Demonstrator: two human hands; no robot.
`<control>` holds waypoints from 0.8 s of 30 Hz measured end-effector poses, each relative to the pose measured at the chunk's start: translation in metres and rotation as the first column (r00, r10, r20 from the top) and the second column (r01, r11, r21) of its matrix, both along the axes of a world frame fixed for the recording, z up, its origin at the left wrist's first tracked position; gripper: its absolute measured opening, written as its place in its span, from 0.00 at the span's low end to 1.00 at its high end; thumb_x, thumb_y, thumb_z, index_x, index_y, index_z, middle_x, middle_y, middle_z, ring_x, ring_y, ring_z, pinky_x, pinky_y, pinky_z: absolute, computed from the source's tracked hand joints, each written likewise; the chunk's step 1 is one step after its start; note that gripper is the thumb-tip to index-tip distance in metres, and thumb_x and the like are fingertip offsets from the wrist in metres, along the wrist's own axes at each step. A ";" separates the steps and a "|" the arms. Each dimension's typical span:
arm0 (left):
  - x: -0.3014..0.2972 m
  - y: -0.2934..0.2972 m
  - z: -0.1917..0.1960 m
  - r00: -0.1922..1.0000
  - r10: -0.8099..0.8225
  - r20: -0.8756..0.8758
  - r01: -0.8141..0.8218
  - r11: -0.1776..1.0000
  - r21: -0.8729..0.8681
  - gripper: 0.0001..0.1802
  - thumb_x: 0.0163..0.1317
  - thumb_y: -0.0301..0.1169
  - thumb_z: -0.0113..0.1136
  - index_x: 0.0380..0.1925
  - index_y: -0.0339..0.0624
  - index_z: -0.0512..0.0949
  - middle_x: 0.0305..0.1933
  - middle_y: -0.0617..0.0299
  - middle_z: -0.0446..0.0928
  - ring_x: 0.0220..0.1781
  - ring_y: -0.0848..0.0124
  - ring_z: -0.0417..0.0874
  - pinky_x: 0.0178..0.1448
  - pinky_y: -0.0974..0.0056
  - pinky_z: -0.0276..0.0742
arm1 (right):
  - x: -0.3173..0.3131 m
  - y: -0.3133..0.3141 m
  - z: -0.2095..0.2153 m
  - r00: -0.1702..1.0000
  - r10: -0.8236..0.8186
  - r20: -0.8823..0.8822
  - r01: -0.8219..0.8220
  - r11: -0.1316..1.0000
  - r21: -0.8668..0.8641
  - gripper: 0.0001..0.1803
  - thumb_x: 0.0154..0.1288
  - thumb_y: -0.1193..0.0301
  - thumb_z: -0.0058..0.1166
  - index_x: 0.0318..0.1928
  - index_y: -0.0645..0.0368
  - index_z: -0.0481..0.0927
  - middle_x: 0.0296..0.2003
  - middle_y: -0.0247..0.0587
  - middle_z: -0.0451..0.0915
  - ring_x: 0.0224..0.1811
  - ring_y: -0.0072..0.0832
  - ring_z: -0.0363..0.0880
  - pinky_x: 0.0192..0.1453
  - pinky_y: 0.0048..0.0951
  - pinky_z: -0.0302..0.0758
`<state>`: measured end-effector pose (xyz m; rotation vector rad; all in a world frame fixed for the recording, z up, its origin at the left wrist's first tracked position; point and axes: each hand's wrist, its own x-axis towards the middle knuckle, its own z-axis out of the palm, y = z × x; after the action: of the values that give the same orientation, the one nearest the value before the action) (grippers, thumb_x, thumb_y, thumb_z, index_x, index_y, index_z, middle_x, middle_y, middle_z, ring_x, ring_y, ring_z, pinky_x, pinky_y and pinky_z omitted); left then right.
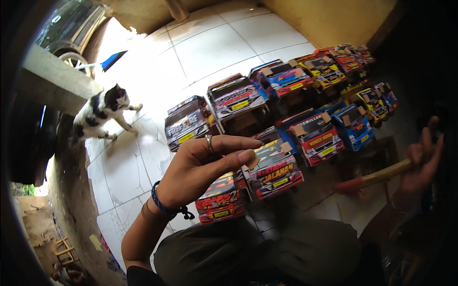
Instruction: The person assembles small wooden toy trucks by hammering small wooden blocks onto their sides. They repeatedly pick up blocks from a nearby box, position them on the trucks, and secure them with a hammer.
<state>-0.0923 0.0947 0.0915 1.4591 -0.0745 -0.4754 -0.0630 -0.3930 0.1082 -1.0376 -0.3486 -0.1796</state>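
Observation:
My left hand (210, 159), a ring on one finger and a dark cord round the wrist, pinches a small tan wood piece (252, 162) between thumb and forefinger. Just below and behind it is a toy truck (276, 174) with a painted front. Another toy truck (220, 200), red and black, sits under my left wrist. On the right, my right hand (420, 164) grips a hammer (387, 172) by its wooden handle. The hammer's red end points left and is smeared by motion. Nearby stand a red toy truck (317, 138) and a blue one (354, 127), with small tan pieces on their fronts.
Several more toy trucks (237, 97) stand in rows toward the far right on white floor tiles (210, 50). A black-and-white cat (102, 114) is at the left, near a ledge (62, 74). Beyond it lies a blue-ended object (113, 61). A yellowish wall (343, 19) borders the back.

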 end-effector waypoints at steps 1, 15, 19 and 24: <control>-0.002 0.009 -0.005 1.000 -0.012 0.005 0.012 0.999 0.048 0.18 0.73 0.33 0.64 0.58 0.33 0.82 0.51 0.58 0.86 0.53 0.75 0.85 0.60 0.68 0.81 | 0.005 -0.021 0.006 0.981 -0.150 -0.124 0.153 0.988 0.019 0.26 0.85 0.64 0.42 0.76 0.56 0.62 0.45 0.31 0.71 0.21 0.12 0.55 0.25 0.16 0.61; -0.011 0.050 -0.066 0.959 -0.275 0.070 0.237 0.910 0.340 0.18 0.71 0.40 0.66 0.52 0.39 0.87 0.41 0.57 0.87 0.44 0.73 0.87 0.51 0.66 0.81 | 0.026 0.020 -0.003 0.893 -0.116 -0.434 0.073 0.991 -0.115 0.28 0.87 0.61 0.32 0.80 0.53 0.54 0.63 0.40 0.79 0.16 0.08 0.52 0.16 0.10 0.54; -0.011 0.048 -0.071 0.969 -0.244 0.039 0.218 0.919 0.329 0.16 0.71 0.39 0.67 0.50 0.41 0.87 0.39 0.56 0.88 0.42 0.71 0.88 0.48 0.65 0.82 | 0.024 0.037 0.001 0.925 -0.002 -0.381 -0.038 0.994 -0.098 0.29 0.87 0.64 0.31 0.82 0.52 0.49 0.60 0.45 0.76 0.19 0.11 0.60 0.16 0.11 0.65; -0.010 0.051 -0.072 0.964 -0.263 0.026 0.240 0.912 0.332 0.16 0.69 0.38 0.69 0.49 0.39 0.87 0.42 0.63 0.88 0.44 0.77 0.86 0.51 0.68 0.81 | 0.011 0.060 0.009 0.942 -0.035 -0.333 0.002 0.995 -0.098 0.30 0.86 0.66 0.33 0.80 0.58 0.46 0.68 0.39 0.74 0.15 0.07 0.60 0.12 0.12 0.61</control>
<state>-0.1018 0.1454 0.0200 1.8037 -0.2529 -0.6708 -0.0520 -0.3326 0.1171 -1.1456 -0.0388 -0.0009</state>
